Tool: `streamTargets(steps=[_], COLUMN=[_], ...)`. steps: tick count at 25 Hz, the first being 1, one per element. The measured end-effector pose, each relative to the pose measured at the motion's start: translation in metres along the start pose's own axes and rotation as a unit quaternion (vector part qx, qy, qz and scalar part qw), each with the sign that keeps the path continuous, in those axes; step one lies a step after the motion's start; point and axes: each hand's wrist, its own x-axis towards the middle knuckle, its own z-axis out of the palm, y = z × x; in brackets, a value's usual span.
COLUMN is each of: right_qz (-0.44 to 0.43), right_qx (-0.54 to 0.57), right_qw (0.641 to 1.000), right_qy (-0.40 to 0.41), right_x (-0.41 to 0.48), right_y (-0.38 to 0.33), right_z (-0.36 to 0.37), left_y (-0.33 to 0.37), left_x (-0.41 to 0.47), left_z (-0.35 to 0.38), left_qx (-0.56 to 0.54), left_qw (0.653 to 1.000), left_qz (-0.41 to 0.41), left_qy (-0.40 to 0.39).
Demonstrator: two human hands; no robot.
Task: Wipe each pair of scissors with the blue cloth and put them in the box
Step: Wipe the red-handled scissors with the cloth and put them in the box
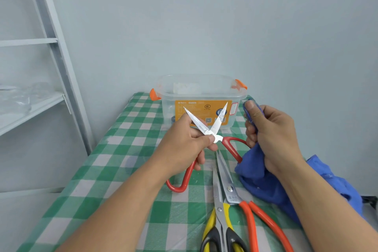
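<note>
nearest, at the bottom edge, yellow & black scissors (219,209) lie shut on the desk (114,170), which has a green & white checked cover; tips point away from the person. just beside them on the right lie orange-handled scissors (232,189), also shut, blades alongside the yellow pair's, long handles running off toward the lower right

right of both pairs a blue cloth (259,178) lies bunched on the desk, part of it trailing to the right edge. its upper end is gathered in the right hand (272,135): fingers curled round it, thumb upright and pressing a fold vs the fingers, the rest hanging down to the desk

left hand (184,143) holds red-handled scissors (212,129) up off the desk, gripping near the pivot w/ thumb on the joint & fingers wrapped round the left handle. blades are spread in a wide v, tips aimed up & away. the left handle loop hangs below the hand; the right loop reaches across to the cloth under the right hand, can't tell if it touches

behind the blades a clear plastic box (239,98) stands at the far end of the desk, lid off, orange latches at both ends, orange label on the near wall. sth pale shows inside at the back, unclear what

far left, a grey metal shelf (30,108) stands vs the pale wall
</note>
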Motion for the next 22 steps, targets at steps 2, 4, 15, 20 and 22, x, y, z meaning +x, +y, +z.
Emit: streamTargets(steps=[2, 4, 15, 20, 22], right_qz=[-0.013, -0.023, -0.011, -0.02, -0.006], right_qx=[-0.046, -0.061, -0.03, -0.014, -0.015], right_qw=[0.998, 0.996, 0.999, 0.997, 0.995], right_qy=[-0.031, -0.055, -0.041, -0.079, -0.098], right_x=[-0.001, -0.002, -0.003, 0.001, 0.006], right_y=[0.001, 0.002, -0.003, -0.01, -0.011], right_z=[-0.001, 0.0, -0.003, -0.005, -0.008], left_y=[0.0, -0.002, -0.001, 0.001, 0.001], left_x=[0.001, 0.002, 0.002, 0.002, 0.004], left_z=[-0.001, -0.001, 0.003, 0.001, -0.001], left_qx=[0.003, 0.006, 0.006, -0.004, -0.008], left_qw=[1.0, 1.0, 1.0, 0.999, 0.999], left_qz=[0.002, 0.0, 0.002, 0.006, 0.006], left_qy=[0.007, 0.017, 0.028, 0.032, 0.033])
